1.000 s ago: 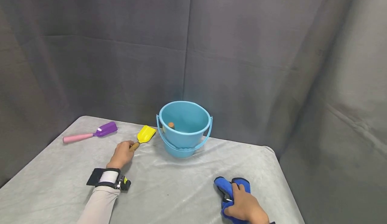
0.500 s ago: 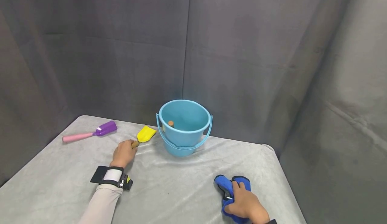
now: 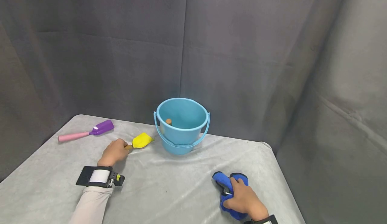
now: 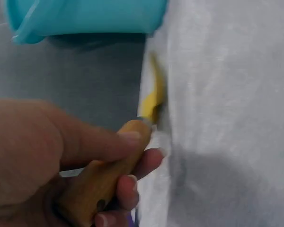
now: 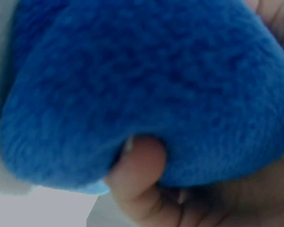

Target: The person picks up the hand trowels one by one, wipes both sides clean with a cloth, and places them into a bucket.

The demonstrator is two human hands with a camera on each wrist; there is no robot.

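My left hand (image 3: 114, 151) grips the wooden handle (image 4: 104, 177) of a small yellow shovel (image 3: 141, 140), whose blade lies just left of a light-blue bucket (image 3: 181, 124). In the left wrist view the fingers curl round the handle and the yellow blade (image 4: 152, 97) points toward the bucket (image 4: 85, 19). A brown handle end (image 3: 168, 121) shows inside the bucket. My right hand (image 3: 243, 200) holds a bunched blue cloth (image 3: 229, 187) on the table near the front right; the cloth (image 5: 146, 94) fills the right wrist view with a thumb tucked under it.
A purple shovel with a pink handle (image 3: 87, 133) lies at the table's far left. The table (image 3: 169, 187) is covered in a pale grey cloth; its right edge drops off past the blue cloth. Dark grey curtains hang close behind the bucket.
My left hand has drawn the yellow shovel a little left and toward me, away from the bucket, and the blade has tipped flatter. The right hand stays on the blue cloth.
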